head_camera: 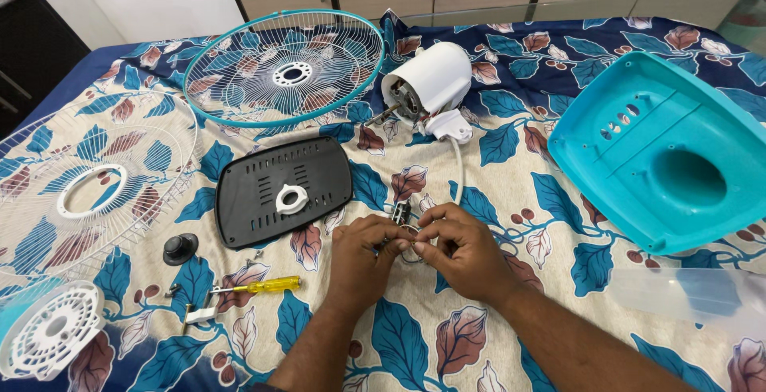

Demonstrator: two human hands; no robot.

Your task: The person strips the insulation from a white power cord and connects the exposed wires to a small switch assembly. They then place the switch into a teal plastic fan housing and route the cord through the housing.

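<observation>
Both my hands meet over a floral bedsheet [495, 144], pinching a small metal part with thin wires [401, 216] between the fingertips. My left hand [363, 260] grips it from the left, my right hand [463, 252] from the right. A white cable [459, 170] runs from the part up to a white fan motor [427, 85] lying on its side. A black base plate [271, 176] with a white plastic ring [291, 198] on it lies just left of my hands.
A teal-rimmed fan grille [283, 65] and a white grille [80, 192] lie at the left. A teal fan base shell [654, 152] is at the right, a clear fan blade [686, 292] below it. A yellow screwdriver [259, 286], a black knob [180, 247], loose screws and a white round cover [52, 328] lie lower left.
</observation>
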